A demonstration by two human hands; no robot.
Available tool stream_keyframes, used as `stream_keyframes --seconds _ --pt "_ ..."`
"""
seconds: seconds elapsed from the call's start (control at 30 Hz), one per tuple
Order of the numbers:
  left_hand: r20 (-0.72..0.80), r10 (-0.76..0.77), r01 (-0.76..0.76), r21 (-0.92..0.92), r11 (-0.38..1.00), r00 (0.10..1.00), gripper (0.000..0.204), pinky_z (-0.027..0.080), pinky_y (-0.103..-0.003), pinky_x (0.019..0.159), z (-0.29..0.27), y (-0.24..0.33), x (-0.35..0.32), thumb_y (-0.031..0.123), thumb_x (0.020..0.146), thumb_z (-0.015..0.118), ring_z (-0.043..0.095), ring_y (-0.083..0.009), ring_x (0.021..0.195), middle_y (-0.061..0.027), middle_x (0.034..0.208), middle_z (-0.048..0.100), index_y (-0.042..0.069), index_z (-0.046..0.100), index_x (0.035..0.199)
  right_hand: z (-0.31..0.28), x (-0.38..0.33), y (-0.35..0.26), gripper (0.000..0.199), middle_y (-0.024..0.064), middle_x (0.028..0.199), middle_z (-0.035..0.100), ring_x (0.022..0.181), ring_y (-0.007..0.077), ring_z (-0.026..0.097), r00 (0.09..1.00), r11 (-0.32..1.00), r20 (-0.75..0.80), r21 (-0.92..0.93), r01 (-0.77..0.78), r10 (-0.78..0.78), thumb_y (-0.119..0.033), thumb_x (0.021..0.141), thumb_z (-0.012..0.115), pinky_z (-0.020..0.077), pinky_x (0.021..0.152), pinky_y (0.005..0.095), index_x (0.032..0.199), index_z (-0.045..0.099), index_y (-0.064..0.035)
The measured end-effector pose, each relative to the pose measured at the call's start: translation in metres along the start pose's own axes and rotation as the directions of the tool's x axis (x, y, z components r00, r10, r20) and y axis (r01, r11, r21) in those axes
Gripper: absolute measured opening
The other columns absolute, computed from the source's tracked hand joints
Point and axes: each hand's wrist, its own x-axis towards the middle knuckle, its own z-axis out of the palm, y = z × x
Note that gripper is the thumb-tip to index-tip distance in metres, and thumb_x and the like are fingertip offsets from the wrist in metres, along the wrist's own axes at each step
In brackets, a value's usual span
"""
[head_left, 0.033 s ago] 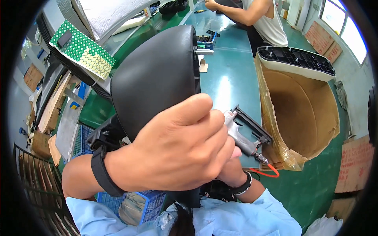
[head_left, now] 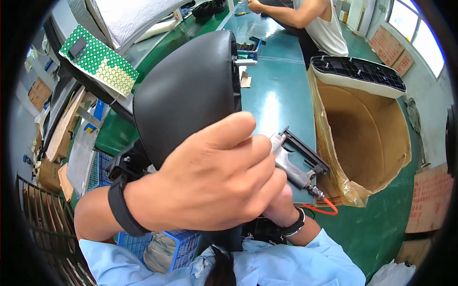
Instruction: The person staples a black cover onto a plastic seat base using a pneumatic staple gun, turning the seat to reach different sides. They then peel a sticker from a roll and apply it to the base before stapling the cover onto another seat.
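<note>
1. The green workbench (head_left: 281,102) runs away from us toward 12 o'clock, with a second person's arm (head_left: 286,14) resting on its far end.
2. At 3 o'clock stands a big open cardboard box (head_left: 367,143), a black ribbed plastic seat pan (head_left: 358,71) lying across its far rim.
3. The black upholstered seat cushion (head_left: 186,95) stands on edge right in front of us, from centre up toward 11 o'clock, its smooth cover facing left.
4. Our left hand (head_left: 214,181) fills the middle of the view: forearm coming in from 8 o'clock with a black wristband (head_left: 121,209), back of the hand up, fingers (head_left: 260,155) curled together and pressed over the cushion's lower edge.
5. Our right hand (head_left: 281,207) sits mostly hidden beneath the left, at about 5 o'clock, a dark wrist strap showing; it seems wrapped around the tool's grip, though we cannot tell how the fingers lie.
6. The pneumatic staple gun (head_left: 298,162) points out toward 2 o'clock just beside the left fingertips, its nose near the cushion edge.
7. An orange air hose (head_left: 324,209) trails from its base at 4 o'clock.
</note>
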Motion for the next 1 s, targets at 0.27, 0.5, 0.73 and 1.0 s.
stream_keyframes --seconds 0.27,0.5,0.73,1.0 --pt "0.136 0.17 -0.138 -0.216 0.967 0.976 0.04 0.032 -0.029 0.059 -0.013 -0.009 -0.011 0.039 0.081 0.063 0.043 -0.0132 0.063 0.0039 0.061 0.039 0.015 0.04 0.058 -0.01 0.003 0.004 0.018 0.0018 0.067 0.054 0.06 0.0047 0.045 0.993 0.991 0.113 -0.13 -0.026 0.041 -0.003 0.086 0.054 0.0357 0.053 0.0223 0.069 0.053 0.0023" --pt "0.138 0.111 -0.106 -0.049 0.993 0.984 0.032 0.034 -0.031 0.067 -0.008 0.0 -0.016 0.027 0.074 0.059 0.042 -0.0174 0.065 -0.0009 0.056 0.046 0.007 0.05 0.05 -0.005 0.011 0.003 0.017 -0.0002 0.074 0.058 0.07 0.0027 0.048 0.964 0.978 0.221 0.112 -0.178 0.15 -0.011 0.09 0.055 0.0385 0.06 0.0198 0.081 0.061 0.0024" --pt "0.188 0.056 -0.057 -0.003 0.998 0.981 0.03 0.031 -0.031 0.064 -0.009 0.0 -0.013 0.027 0.07 0.062 0.04 -0.0167 0.061 -0.0003 0.053 0.037 0.01 0.048 0.049 -0.032 0.011 0.005 0.021 0.0038 0.091 0.063 0.081 0.0079 0.054 0.859 0.985 0.508 0.108 -0.134 0.061 -0.016 0.091 0.059 0.0436 0.068 0.0223 0.098 0.063 0.0023" --pt "0.207 0.065 -0.063 -0.014 0.998 0.976 0.03 0.029 -0.032 0.061 -0.007 0.004 -0.008 0.024 0.067 0.066 0.038 -0.0158 0.058 0.001 0.053 0.033 0.011 0.047 0.049 -0.03 0.01 -0.009 0.026 0.0092 0.087 0.063 0.072 0.0178 0.058 0.746 0.964 0.665 -0.22 0.146 0.039 -0.013 0.083 0.069 0.0437 0.064 0.028 0.103 0.062 0.0018"
